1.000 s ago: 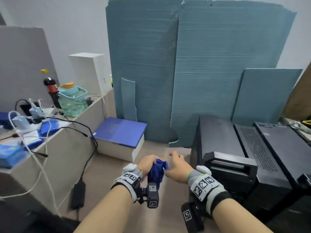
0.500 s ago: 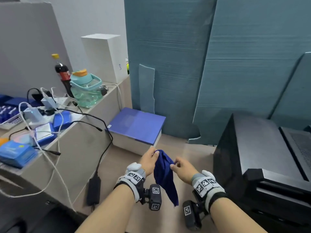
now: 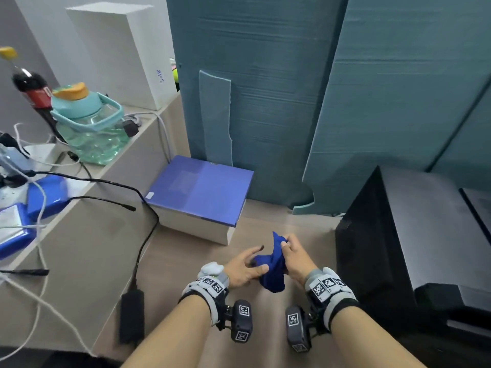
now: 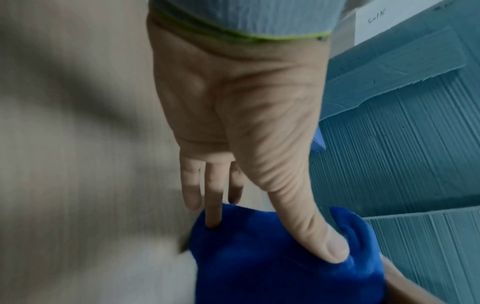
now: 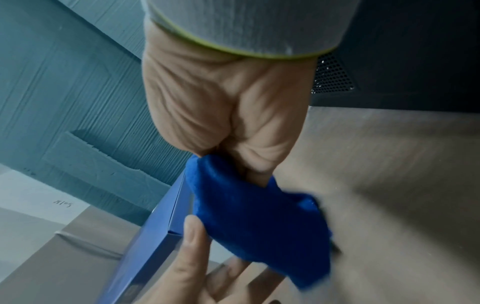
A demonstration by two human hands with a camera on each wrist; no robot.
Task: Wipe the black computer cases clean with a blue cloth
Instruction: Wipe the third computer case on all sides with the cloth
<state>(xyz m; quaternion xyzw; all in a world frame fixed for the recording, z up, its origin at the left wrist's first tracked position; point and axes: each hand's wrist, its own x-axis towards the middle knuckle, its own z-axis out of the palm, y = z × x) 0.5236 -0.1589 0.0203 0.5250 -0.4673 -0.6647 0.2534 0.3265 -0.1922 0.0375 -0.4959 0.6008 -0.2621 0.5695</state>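
Note:
A small blue cloth [image 3: 273, 274] hangs bunched between my hands, low over the beige floor. My right hand [image 3: 293, 252] grips its upper part in a fist; the right wrist view shows the cloth [image 5: 259, 216] coming out of the curled fingers of this hand [image 5: 223, 98]. My left hand [image 3: 249, 261] has straight fingers against the cloth. In the left wrist view its thumb [image 4: 324, 242] presses on the cloth [image 4: 272, 267]. A black computer case [image 3: 414, 235] stands just right of my hands, apart from them. A second case [image 3: 481, 205] shows at the right edge.
A purple-lidded box [image 3: 202, 192] sits on the floor ahead. Teal foam boards [image 3: 265, 102] lean behind it. A ledge [image 3: 87, 235] on the left carries a water jug [image 3: 90, 128], a cola bottle [image 3: 29, 83] and cables; a power brick [image 3: 131, 312] hangs down its front.
The cloth hung spread between both pinching hands; now it is bunched in my right fist, and my left hand has let go its pinch and straightened its fingers. The view has swung left.

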